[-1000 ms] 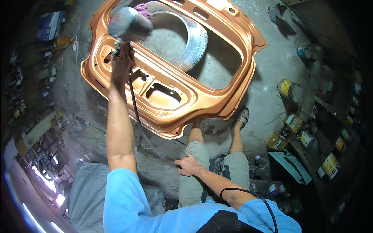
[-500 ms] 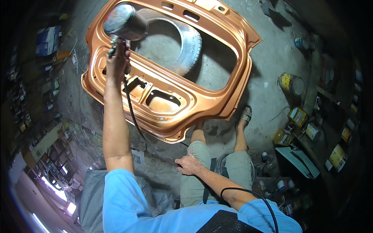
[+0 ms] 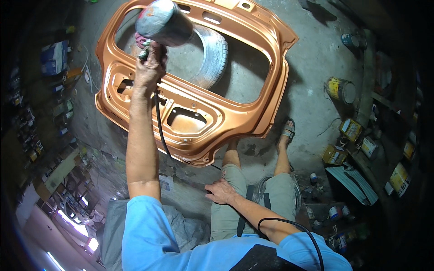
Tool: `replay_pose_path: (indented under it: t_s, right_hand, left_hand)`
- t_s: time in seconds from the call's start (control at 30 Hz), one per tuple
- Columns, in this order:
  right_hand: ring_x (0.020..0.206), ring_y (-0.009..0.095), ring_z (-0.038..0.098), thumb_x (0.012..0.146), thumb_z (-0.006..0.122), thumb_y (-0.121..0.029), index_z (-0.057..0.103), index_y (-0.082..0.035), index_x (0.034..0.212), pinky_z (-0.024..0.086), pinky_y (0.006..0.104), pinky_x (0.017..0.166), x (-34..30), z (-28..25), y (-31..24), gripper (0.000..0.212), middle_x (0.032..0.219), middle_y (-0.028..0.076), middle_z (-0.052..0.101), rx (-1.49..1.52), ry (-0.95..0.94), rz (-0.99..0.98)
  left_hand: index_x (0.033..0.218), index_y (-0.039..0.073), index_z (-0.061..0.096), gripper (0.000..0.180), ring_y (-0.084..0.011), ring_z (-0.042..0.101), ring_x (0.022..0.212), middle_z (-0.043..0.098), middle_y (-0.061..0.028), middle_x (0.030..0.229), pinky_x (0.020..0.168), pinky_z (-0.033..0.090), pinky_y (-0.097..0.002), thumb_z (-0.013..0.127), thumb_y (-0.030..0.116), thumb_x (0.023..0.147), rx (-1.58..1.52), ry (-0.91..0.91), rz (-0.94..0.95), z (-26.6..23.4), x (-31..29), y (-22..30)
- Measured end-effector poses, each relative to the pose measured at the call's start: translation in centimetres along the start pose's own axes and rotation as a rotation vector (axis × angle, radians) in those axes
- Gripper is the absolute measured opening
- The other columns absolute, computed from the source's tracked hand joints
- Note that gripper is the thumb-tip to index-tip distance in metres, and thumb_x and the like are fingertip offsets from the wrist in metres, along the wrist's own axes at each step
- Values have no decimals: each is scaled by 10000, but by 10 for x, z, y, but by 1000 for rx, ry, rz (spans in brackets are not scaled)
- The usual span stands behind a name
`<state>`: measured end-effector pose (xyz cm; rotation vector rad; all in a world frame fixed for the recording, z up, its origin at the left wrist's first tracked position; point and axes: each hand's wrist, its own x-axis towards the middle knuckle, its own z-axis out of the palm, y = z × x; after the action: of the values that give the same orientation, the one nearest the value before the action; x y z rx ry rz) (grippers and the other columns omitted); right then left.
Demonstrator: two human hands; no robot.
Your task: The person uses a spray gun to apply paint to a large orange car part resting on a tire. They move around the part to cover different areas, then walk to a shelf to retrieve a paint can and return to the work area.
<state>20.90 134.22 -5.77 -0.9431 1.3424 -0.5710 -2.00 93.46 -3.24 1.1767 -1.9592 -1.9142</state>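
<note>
A spray gun (image 3: 165,22) with a large, paint-stained metal cup is held up in my left hand (image 3: 150,67), whose fingers wrap round its grip. The nozzle is hard to make out behind the cup and hand. Below is a copper-coloured car tailgate panel (image 3: 257,113), with its window opening at the far side and smaller cutouts nearer me. A black hose (image 3: 160,128) runs down from the gun's grip past the panel's near edge. My right hand (image 3: 221,191) rests on my left thigh, fingers loosely extended, holding nothing.
A worn tyre (image 3: 219,56) lies beneath the panel, showing through its window. Paint cans (image 3: 340,89) and tins stand along the right side, near a striped pale green sheet (image 3: 351,184). Grey cloth (image 3: 176,226) lies at lower left. My feet are close to the panel's near edge.
My left hand and the spray gun have moved to the right across the panel, the hose following. The view has shifted slightly. My right hand stays on my thigh.
</note>
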Motion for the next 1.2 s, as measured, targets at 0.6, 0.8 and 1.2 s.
replay_pose_path:
  t_s: [0.6, 0.8, 1.2]
  right_hand:
    - [1094, 375, 653, 984, 615, -300, 582, -87, 1234, 447, 505, 985, 16, -35, -2, 330, 1065, 189, 714, 167, 270, 30]
    - [1079, 372, 663, 964, 645, -317, 620, -84, 1227, 470, 486, 982, -3, -21, 5, 352, 1057, 187, 713, 131, 146, 7]
    - [1169, 431, 632, 867, 745, -262, 606, -25, 1354, 511, 474, 1004, -135, -49, 128, 560, 1262, 243, 672, 330, 619, 177]
  left_hand:
    - [836, 77, 623, 602, -87, 449, 405, 503, 15, 564, 376, 336, -260, 629, 668, 955, 107, 352, 122, -56, 110, 37]
    - [896, 163, 599, 465, -44, 412, 443, 480, 77, 611, 411, 325, -234, 583, 615, 1004, 148, 90, 62, 18, 63, 32]
    - [961, -6, 607, 367, -244, 599, 666, 570, -111, 744, 609, 465, -365, 563, 340, 1076, 368, -149, 460, 193, -128, -22]
